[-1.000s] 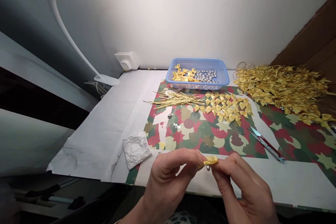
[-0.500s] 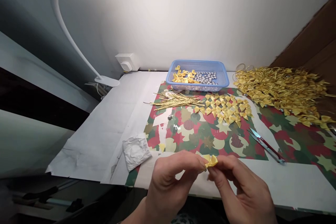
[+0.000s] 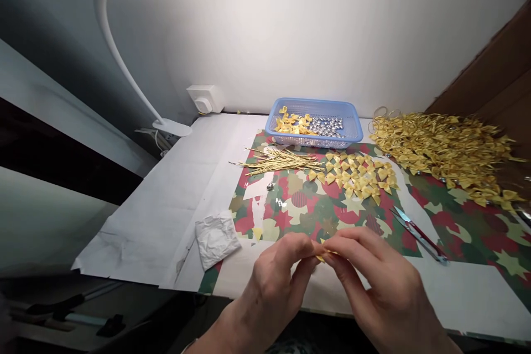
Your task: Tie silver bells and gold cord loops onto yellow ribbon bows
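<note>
My left hand (image 3: 276, 282) and my right hand (image 3: 384, 282) meet over the near edge of the table, fingertips pinched together on a small yellow ribbon bow (image 3: 321, 257). Only a sliver of the bow shows between the fingers. Beyond the hands lie a spread of loose yellow bows (image 3: 357, 172) and a bundle of gold cords (image 3: 280, 160) on a patterned paper sheet (image 3: 315, 210).
A blue basket (image 3: 352, 121) holding bows and silver bells stands at the back. A large heap of finished gold bows (image 3: 448, 146) fills the back right. Red-handled snips (image 3: 418, 232) lie to the right, a crumpled white packet (image 3: 215, 238) to the left, a lamp base (image 3: 172, 128) at back left.
Both hands have risen a little and closed tighter round the bow, which now shows less. My right hand has rolled over so its back faces the camera.
</note>
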A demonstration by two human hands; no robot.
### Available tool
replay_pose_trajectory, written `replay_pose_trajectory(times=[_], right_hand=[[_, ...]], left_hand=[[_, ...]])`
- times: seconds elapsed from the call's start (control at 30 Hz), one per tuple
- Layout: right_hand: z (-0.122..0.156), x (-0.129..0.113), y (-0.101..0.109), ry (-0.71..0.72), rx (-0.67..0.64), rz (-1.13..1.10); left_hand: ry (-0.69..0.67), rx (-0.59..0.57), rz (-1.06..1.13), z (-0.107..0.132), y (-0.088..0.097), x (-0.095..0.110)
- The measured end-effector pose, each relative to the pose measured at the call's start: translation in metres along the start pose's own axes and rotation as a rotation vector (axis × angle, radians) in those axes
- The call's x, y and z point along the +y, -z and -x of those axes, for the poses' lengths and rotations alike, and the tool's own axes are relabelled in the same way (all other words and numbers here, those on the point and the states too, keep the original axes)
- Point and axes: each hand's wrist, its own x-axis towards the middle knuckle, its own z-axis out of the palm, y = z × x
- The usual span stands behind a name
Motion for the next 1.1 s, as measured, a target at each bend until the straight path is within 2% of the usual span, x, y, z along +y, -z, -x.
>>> replay_pose_trajectory(times=[0.13,0.23,0.3,0.4,0.47,0.53,0.7,0.87,0.93,1.0,1.1], right_hand=[[-0.006,-0.005,-0.007,0.018,-0.106,-0.025],[-0.011,-0.002,-0.011,-0.012,0.014,-0.065],[-0.016,0.003,-0.011,-0.213,0.096,-0.264],[-0.027,0.01,-0.013,-0.581,0.051,-0.814],[-0.033,0.015,-0.015,-0.676,0.044,-1.077],[-0.038,0.018,-0.016,-0.695,0.1,-1.151],[-0.042,0.023,-0.012,-0.651,0.299,-1.065],[-0.039,0.036,-0.006,-0.54,0.564,-0.794],[-0.034,0.037,-0.003,-0.51,0.614,-0.737],[-0.024,0.03,0.0,-0.497,0.544,-0.703],[-0.003,0.008,0.005,-0.46,0.236,-0.507]], left_hand=[[0.105,-0.037,0.031,0.0,-0.001,0.001],[0.281,-0.087,0.179,-0.005,-0.001,-0.002],[0.442,-0.116,0.363,-0.009,0.001,-0.005],[0.637,-0.118,0.694,-0.014,0.005,-0.005],[0.712,-0.123,0.852,-0.015,0.009,-0.002],[0.756,-0.141,0.925,-0.016,0.014,0.004],[0.764,-0.159,0.96,-0.015,0.019,0.012],[0.775,-0.184,0.941,-0.013,0.019,0.016],[0.771,-0.183,0.937,-0.013,0.019,0.019],[0.746,-0.152,0.922,-0.013,0.02,0.022],[0.634,-0.056,0.784,-0.01,0.019,0.027]])
